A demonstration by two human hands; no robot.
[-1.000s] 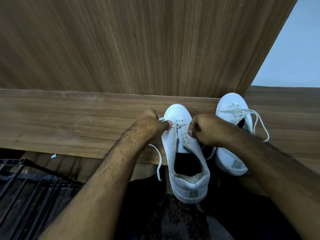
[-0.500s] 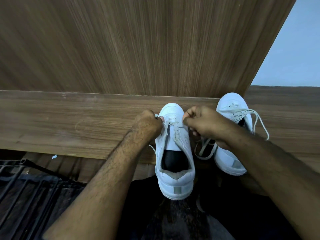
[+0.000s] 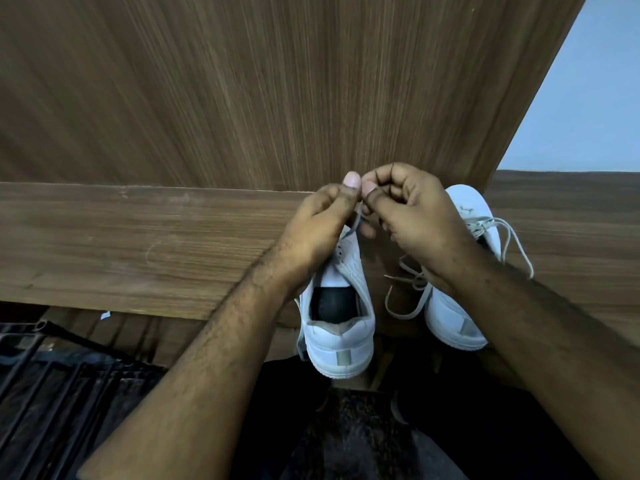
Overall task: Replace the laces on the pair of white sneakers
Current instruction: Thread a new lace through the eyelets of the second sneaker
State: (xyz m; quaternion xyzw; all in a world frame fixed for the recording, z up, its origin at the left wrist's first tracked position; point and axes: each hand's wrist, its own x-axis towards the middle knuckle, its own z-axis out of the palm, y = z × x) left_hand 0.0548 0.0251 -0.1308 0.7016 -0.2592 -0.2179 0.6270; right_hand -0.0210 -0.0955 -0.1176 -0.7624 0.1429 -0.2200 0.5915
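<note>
Two white sneakers stand on a wooden ledge [image 3: 138, 244], heels towards me. The near sneaker [image 3: 341, 327] is at centre, its toe hidden behind my hands. My left hand [image 3: 322, 223] and my right hand [image 3: 412, 213] meet above its toe, thumbs and fingertips pinching a white lace [image 3: 356, 218] that runs down to the shoe. The second sneaker [image 3: 460, 306] stands to the right, partly behind my right forearm, with its own lace [image 3: 509, 237] looped loosely over the side.
A vertical wooden panel [image 3: 277, 81] rises right behind the ledge. A pale wall [image 3: 585, 109] shows at the upper right. A black metal rack [image 3: 52, 382] lies low on the left. Dark fabric on my lap [image 3: 363, 438] fills the bottom centre.
Both hands have risen from the sides of the near sneaker's eyelets and come together above its toe, drawing the lace upward. The near sneaker shifted slightly left and away.
</note>
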